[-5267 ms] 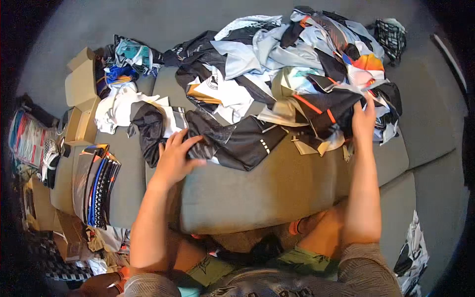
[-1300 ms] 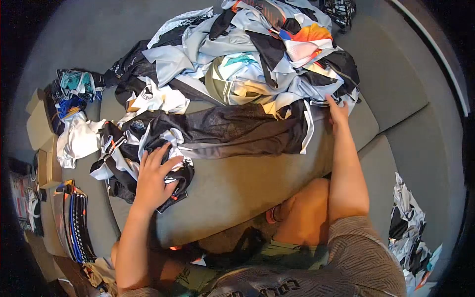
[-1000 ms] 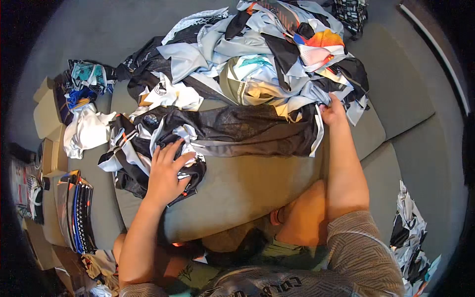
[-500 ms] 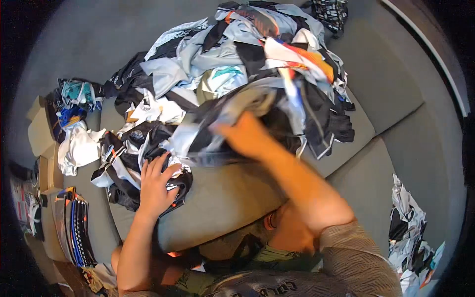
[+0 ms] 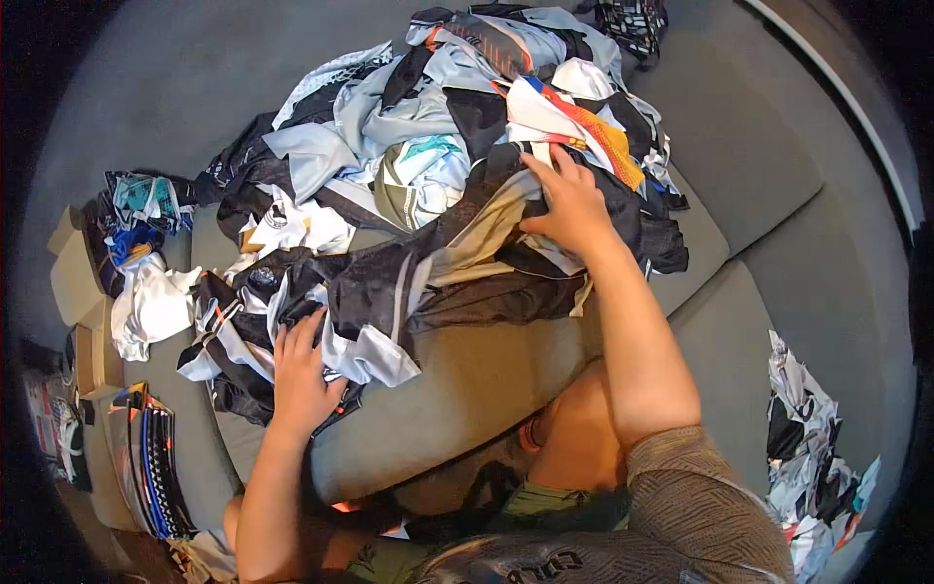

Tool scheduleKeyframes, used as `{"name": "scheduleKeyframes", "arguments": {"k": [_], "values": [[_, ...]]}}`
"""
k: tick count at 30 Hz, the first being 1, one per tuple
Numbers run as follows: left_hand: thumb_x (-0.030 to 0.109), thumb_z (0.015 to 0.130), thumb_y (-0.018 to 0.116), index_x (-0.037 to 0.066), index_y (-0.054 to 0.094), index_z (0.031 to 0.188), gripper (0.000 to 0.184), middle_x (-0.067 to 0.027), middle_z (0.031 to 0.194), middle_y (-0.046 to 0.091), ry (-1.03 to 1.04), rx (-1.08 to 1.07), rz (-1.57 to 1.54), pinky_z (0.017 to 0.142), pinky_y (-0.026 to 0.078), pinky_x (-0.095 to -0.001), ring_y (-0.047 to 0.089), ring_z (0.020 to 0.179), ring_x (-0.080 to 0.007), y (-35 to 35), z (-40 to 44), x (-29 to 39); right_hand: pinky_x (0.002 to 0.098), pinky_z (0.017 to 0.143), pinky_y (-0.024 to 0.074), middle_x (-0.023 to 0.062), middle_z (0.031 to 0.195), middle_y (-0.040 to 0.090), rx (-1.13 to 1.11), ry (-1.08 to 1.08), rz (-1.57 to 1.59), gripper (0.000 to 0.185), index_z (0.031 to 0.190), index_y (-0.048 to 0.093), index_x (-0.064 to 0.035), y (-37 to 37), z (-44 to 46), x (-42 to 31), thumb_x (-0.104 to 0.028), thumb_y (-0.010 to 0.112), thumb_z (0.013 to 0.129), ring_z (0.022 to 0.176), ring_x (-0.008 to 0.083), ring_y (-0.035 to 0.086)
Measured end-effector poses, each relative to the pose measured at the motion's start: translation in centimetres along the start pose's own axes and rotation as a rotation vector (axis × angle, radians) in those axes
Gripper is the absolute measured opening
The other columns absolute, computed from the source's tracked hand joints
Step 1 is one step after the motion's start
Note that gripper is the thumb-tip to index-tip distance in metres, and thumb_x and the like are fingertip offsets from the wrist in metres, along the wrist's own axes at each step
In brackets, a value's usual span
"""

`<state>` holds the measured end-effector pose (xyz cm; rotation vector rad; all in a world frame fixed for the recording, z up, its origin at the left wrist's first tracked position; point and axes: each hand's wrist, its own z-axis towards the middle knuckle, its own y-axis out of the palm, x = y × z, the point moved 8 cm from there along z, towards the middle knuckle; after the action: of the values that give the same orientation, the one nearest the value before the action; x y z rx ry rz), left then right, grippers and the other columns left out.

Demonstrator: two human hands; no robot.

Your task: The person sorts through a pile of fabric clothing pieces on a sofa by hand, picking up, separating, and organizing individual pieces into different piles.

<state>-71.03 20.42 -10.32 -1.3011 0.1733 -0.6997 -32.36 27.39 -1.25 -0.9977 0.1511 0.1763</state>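
A long dark piece of fabric (image 5: 379, 292) with grey and white edges lies across the front of the grey cushion (image 5: 457, 399). My left hand (image 5: 305, 375) rests on the bunched black and white cloth at its left end, fingers spread. My right hand (image 5: 569, 202) is over the right part of the fabric, beside a tan piece (image 5: 477, 238), with fingers apart and the tips touching the cloth. Behind lies a large heap of grey, black and white fabric (image 5: 389, 107), with a white, red and orange piece (image 5: 574, 122) on its right side.
At the left are an open cardboard box (image 5: 95, 336), a white cloth (image 5: 153, 304), teal and black fabric (image 5: 148, 200) and a row of folded dark pieces (image 5: 151, 462). A pile of grey and black scraps (image 5: 809, 443) lies at the lower right.
My right hand has moved left from the dark fabric's right end. The fabric's right part has been pulled up and over leftward, and the orange piece has shifted. My left hand has stayed on the bunched cloth.
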Motion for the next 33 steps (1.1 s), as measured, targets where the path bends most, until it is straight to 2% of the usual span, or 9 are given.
{"name": "scheduleKeyframes", "arguments": {"k": [5,8,12,15,20,22,26,29,33], "values": [[0.020,0.072,0.077,0.007,0.057,0.141,0.074,-0.0121,0.155,0.047,-0.015,0.043,-0.141,0.121,0.028,-0.0550,0.044,0.140,-0.0352,-0.8,0.4,0.3,0.0421,0.095,0.0512,0.0076,0.131,0.067,-0.195,0.098,-0.028,0.030,0.111,0.075,-0.0176,3.8,1.0,0.7,-0.012,0.070,0.082,0.113,0.0331,0.063],[0.020,0.074,0.076,0.008,0.056,0.144,0.074,-0.0121,0.156,0.046,-0.036,0.093,-0.283,0.121,0.027,-0.0542,0.043,0.141,-0.0345,-2.5,0.9,0.9,0.0405,0.090,0.0512,0.0099,0.101,0.074,-0.095,0.144,0.660,0.028,0.106,0.075,-0.0099,3.8,0.9,-5.1,-0.007,0.057,0.084,0.093,0.0320,0.066],[0.020,0.083,0.071,0.008,0.053,0.146,0.067,-0.0153,0.147,0.054,-0.007,0.383,-0.453,0.117,0.034,-0.0482,0.050,0.135,-0.0316,-6.7,1.5,5.0,0.0366,0.085,0.0479,0.0058,0.101,0.069,-0.101,-0.618,0.886,0.022,0.102,0.075,-0.0143,0.9,-6.2,-22.4,-0.014,0.060,0.086,0.090,0.0228,0.062],[0.027,0.094,0.064,0.007,0.053,0.146,0.057,-0.0166,0.133,0.062,-0.257,0.034,-0.572,0.106,0.044,-0.0412,0.059,0.120,-0.0302,-2.4,-0.2,0.0,0.0361,0.081,0.0478,0.0042,0.111,0.067,-0.030,-0.778,1.001,0.023,0.107,0.073,-0.0144,-1.0,-9.5,-26.4,-0.015,0.062,0.087,0.090,0.0212,0.061],[0.025,0.102,0.060,0.001,0.057,0.138,0.043,-0.0107,0.118,0.068,-0.706,0.662,-0.691,0.094,0.049,-0.0314,0.064,0.105,-0.0208,-8.1,-4.5,-12.3,0.0436,0.087,0.0501,0.0163,0.119,0.062,-0.034,-0.237,0.363,0.054,0.125,0.063,-0.0043,2.3,-0.5,-12.3,-0.020,0.070,0.074,0.101,0.0345,0.060],[0.017,0.099,0.064,0.000,0.053,0.142,0.047,-0.0129,0.126,0.067,-0.849,0.470,-0.516,0.098,0.049,-0.0321,0.064,0.110,-0.0212,-9.0,-5.7,-17.6,0.0481,0.098,0.0483,0.0157,0.134,0.057,-0.141,0.246,-0.369,0.075,0.134,0.058,-0.0104,0.8,2.2,-1.9,-0.032,0.086,0.068,0.122,0.0374,0.055],[0.011,0.095,0.068,-0.001,0.048,0.146,0.056,-0.0155,0.133,0.063,-0.756,0.226,-0.672,0.100,0.048,-0.0327,0.063,0.114,-0.0237,-7.4,-6.5,-18.8,0.0505,0.105,0.0473,0.0141,0.149,0.052,-0.058,0.801,-0.274,0.090,0.153,0.044,-0.0191,-0.4,-2.0,14.1,-0.040,0.083,0.075,0.132,0.0380,0.053],[0.009,0.092,0.070,0.000,0.046,0.148,0.061,-0.0176,0.138,0.060,-0.702,0.220,-0.693,0.103,0.047,-0.0346,0.061,0.119,-0.0264,-7.8,-5.7,-18.0,0.0508,0.088,0.0550,0.0203,0.124,0.069,-0.273,0.746,-0.141,0.054,0.139,0.058,-0.0113,3.9,-2.6,17.8,-0.036,0.066,0.091,0.105,0.0409,0.069],[0.007,0.089,0.073,0.002,0.044,0.151,0.069,-0.0212,0.147,0.054,-0.642,0.454,-0.599,0.109,0.044,-0.0394,0.057,0.128,-0.0322,-10.2,-4.3,-14.9,0.0448,0.075,0.0529,0.0187,0.100,0.071,0.104,0.431,0.512,0.033,0.124,0.064,-0.0034,0.3,1.3,3.5,-0.009,0.055,0.093,0.087,0.0337,0.068]]}}
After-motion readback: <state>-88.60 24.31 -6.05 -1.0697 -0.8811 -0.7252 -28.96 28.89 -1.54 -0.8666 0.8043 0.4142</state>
